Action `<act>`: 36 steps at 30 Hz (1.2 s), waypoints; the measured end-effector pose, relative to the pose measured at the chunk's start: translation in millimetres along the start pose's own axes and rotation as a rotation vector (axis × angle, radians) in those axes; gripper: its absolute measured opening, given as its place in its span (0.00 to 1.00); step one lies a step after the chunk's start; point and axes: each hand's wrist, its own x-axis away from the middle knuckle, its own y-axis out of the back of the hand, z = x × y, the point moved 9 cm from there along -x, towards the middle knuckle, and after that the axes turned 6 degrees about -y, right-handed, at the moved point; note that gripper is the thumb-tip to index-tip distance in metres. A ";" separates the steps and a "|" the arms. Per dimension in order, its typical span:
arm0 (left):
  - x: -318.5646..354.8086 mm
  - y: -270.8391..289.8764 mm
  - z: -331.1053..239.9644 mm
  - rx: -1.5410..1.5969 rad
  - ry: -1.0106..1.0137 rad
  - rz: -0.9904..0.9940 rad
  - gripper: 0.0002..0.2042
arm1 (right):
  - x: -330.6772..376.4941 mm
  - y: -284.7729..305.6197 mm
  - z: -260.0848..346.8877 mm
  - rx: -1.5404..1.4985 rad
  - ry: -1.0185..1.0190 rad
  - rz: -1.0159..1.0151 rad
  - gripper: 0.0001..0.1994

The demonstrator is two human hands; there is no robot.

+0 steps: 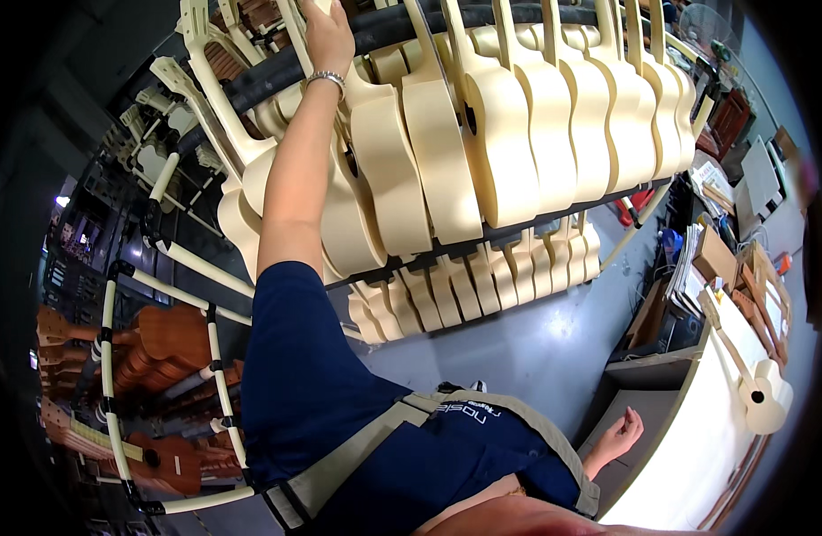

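My left hand (329,43) reaches up to the far rack, closed round the neck of an unfinished pale ukulele (388,170). The fingertips are partly cut off by the upper edge. That ukulele stands upright in a tight row of similar pale ukuleles (504,134), necks up, on the rack's upper tier. My forearm hides part of the bodies at the left end. Low at the right, my right hand (614,439) hangs beside the white worktable (670,456), holding nothing, its fingers loosely curled and apart.
A lower tier holds more pale ukuleles (469,286). Left of me, a cream pipe rack (108,375) carries brown ukuleles (165,464). One pale ukulele (764,397) lies on the worktable at right, near a cardboard box (714,256) and stacked papers (685,268).
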 end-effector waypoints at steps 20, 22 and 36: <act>71.8 36.8 48.1 -0.355 0.253 0.163 0.26 | -0.2 -9.5 -14.6 -0.059 0.014 0.061 0.09; 75.8 32.6 80.2 -0.233 0.372 0.252 0.25 | -4.4 -18.9 -3.7 -0.108 0.028 0.076 0.08; 149.8 158.8 -76.0 -0.087 0.238 0.263 0.19 | -12.2 -2.6 -36.4 -0.250 0.055 0.205 0.10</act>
